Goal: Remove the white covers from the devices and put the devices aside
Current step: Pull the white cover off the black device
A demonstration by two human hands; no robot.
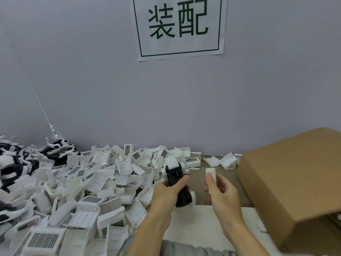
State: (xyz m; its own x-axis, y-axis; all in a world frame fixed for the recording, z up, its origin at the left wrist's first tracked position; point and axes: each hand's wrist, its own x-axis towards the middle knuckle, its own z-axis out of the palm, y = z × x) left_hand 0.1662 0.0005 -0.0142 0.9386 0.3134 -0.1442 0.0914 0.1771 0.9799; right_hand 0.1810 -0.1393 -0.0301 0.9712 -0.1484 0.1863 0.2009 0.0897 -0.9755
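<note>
Holding the black device in the left hand, fingers curled round its body, we find it raised just above the table, with white parts showing at its top and lower ends. The right hand pinches a small white cover between thumb and fingers, close beside the device but apart from it — we judge the cover already free. A large heap of white covers fills the left of the table, and black-and-white devices are stacked at the far left. A cardboard box stands to the right, and a paper sign hangs on the wall behind.

Risks noted from here: the device still carries white pieces, so we may set it aside only partly stripped. Dropping the loose cover near the box could send it out of reach, and tossing the device onto the far pile across the heap — a long reach — could scatter covers or mix the two stacks.
</note>
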